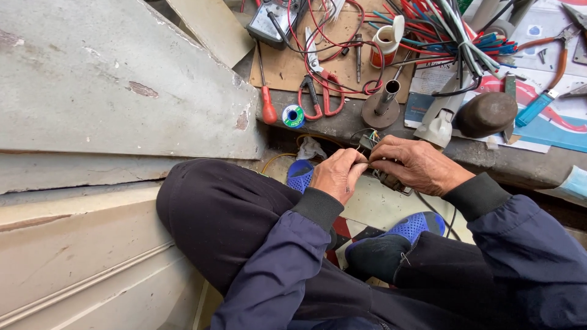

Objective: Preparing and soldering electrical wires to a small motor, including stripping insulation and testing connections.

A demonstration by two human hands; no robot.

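Seated person working over the lap at the near edge of a low table (342,125). The left hand (337,174) and the right hand (416,164) meet at the centre of the view, fingertips almost touching, and between them sits a small dark electrical part (370,142) with thin coloured wires fanning from its far end. The part lies just beyond the fingertips of both hands, toward the table, with neither hand clearly the nearer; its lower body runs down and to the right beneath the right palm, so the long axis appears tilted from far-left to near-right, though most of it is hidden. The left fingers (354,160) are curled shut and pinch at the part or one of its leads; which of the two cannot be told. The right fingers (385,164) are bent closed over the part's upper edge, holding it. What shows of the part is dark, boxy and small, its wires yellow, green and red. On the table, well apart from the hands, lie a red-handled screwdriver (267,104), a spool of solder (293,116), red-handled pliers (318,98) and a soldering stand (382,107). Blue sandals (422,225) show below the hands.
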